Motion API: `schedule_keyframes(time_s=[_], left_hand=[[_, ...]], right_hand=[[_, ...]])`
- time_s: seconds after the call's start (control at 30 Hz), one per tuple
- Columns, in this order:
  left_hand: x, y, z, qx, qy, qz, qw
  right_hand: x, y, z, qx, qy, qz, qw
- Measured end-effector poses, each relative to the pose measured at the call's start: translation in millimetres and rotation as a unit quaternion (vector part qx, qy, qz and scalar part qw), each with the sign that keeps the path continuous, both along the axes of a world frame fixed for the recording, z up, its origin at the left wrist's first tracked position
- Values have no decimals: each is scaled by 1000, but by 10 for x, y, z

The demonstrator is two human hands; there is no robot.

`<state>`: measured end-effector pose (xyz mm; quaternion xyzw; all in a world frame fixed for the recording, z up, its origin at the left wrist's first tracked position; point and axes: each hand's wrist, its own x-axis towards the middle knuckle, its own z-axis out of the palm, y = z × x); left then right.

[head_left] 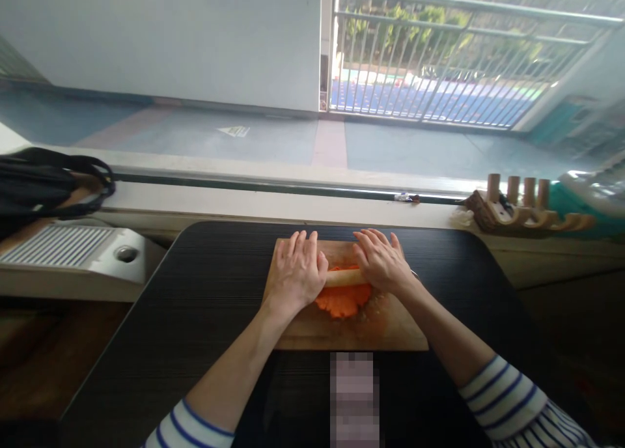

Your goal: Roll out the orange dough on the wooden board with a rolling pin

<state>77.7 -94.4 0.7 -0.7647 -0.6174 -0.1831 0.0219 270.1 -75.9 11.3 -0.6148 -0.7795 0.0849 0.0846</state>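
"Striped sleeves [508,399] are covering my arms nearest the camera, and beyond them both my bare hands are reaching over a wooden board [351,338]."

"Are they gripping anything?"

"Not clenching, no. My left hand [299,270] is lying over one end of a pale rolling pin [344,278], fingers stretching forward. My right hand [384,260] is covering the other end the same way. How firmly they are pressing, I cannot tell."

"And where is that pin sitting?"

"Its middle is showing in the gap between my hands, running crosswise over a flat piece of orange dough [344,303]. Most of the dough is spreading out on my side of the pin, between my wrists, with a thin strip peeking out beyond."

"What is carrying the board?"

"My dark surface [209,285] is holding it up."
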Motion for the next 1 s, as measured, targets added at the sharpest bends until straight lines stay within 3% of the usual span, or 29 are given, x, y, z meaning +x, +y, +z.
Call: schedule_keyframes(time_s=[0.3, 0.63, 1.0], left_hand=[[-25, 273, -16, -34, 11, 7, 999], [4, -292, 64, -11, 62, -25, 998], [16, 23, 39, -22, 60, 5, 998]], right_hand=[[-60, 159, 92, -21, -5, -28, 999], [-50, -536, -18, 98, -62, -24, 993], [-63, -182, -12, 82, -67, -45, 993]])
